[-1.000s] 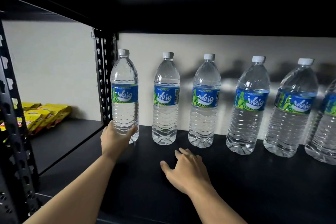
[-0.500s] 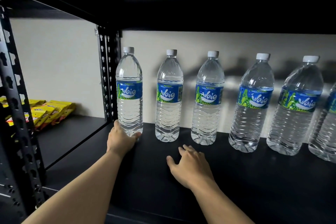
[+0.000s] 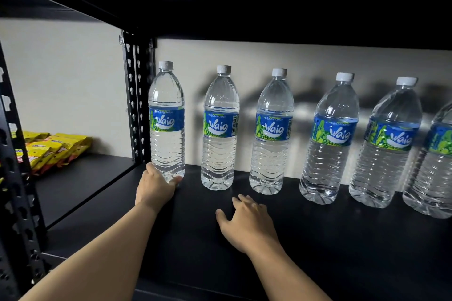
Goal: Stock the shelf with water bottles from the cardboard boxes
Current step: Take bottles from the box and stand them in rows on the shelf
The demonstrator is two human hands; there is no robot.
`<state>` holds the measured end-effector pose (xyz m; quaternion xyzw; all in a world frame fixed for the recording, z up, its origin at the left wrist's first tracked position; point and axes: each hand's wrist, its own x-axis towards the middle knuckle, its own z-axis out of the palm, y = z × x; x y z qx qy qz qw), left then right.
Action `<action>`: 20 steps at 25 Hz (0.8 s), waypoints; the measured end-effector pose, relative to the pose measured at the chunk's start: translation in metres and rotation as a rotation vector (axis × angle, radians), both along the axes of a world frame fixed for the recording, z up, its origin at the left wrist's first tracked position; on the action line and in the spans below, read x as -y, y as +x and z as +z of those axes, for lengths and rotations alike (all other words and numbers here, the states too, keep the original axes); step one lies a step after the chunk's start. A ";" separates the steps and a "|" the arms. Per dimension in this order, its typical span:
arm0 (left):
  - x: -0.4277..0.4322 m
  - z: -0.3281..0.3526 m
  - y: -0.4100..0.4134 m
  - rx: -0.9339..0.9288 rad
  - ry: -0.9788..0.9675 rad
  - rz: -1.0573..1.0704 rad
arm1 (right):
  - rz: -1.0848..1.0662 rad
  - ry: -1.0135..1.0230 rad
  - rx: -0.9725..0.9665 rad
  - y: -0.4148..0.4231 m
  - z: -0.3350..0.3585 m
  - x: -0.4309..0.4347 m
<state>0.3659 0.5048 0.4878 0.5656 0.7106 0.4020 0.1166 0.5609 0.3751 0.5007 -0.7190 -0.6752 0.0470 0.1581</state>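
Left hand (image 3: 154, 186) grips leftmost bottle (image 3: 166, 122) at its base.

Clear bottles (image 3: 219, 129) (white caps, blue-green labels); black shelf (image 3: 318, 239); yellow packets (image 3: 53, 149).

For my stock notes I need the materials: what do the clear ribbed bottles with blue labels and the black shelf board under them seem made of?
Clear ribbed bottles: thin glossy plastic, by the see-through walls, moulded ridges and glints. Black shelf board: matt finish with dull reflections; probably painted metal or laminate, the picture cannot settle which.
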 end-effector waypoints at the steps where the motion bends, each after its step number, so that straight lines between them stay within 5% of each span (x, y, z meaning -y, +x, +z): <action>1: 0.000 0.000 0.000 0.000 0.001 0.000 | 0.000 -0.001 0.001 0.000 0.001 0.001; 12: 0.002 -0.003 -0.002 -0.041 0.013 -0.023 | -0.018 -0.009 -0.018 -0.003 0.008 0.007; 20: 0.055 -0.001 0.007 -0.356 -0.147 -0.004 | -0.055 0.038 -0.061 -0.005 0.010 0.015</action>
